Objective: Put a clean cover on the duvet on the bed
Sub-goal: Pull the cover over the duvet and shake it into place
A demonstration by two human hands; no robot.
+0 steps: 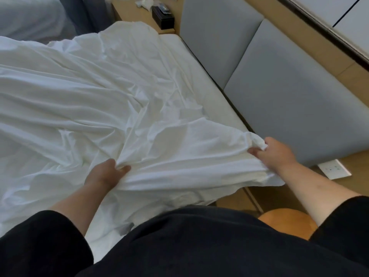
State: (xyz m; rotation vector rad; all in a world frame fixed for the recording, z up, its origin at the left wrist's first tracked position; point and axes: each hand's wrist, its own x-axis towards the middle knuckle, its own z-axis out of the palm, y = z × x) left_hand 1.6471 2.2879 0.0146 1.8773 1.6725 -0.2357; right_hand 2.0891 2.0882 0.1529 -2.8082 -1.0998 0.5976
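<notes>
Both hands grip the one white duvet cover (103, 100), crumpled and creased across the bed: the left hand (105, 174) pinches a fold at the near edge, and the right hand (273, 152) bunches a corner in curled fingers at the mattress (209, 76) corner beside two grey headboard panels (289, 100). Farther off, one black tissue box (162, 17) sits on the wooden nightstand (135, 17); no writing is legible.

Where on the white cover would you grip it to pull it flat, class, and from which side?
Probably at the bunched corner of the white cover nearest the grey headboard, approached from the bedside, where the right hand pinches it; corners gather firmly.
</notes>
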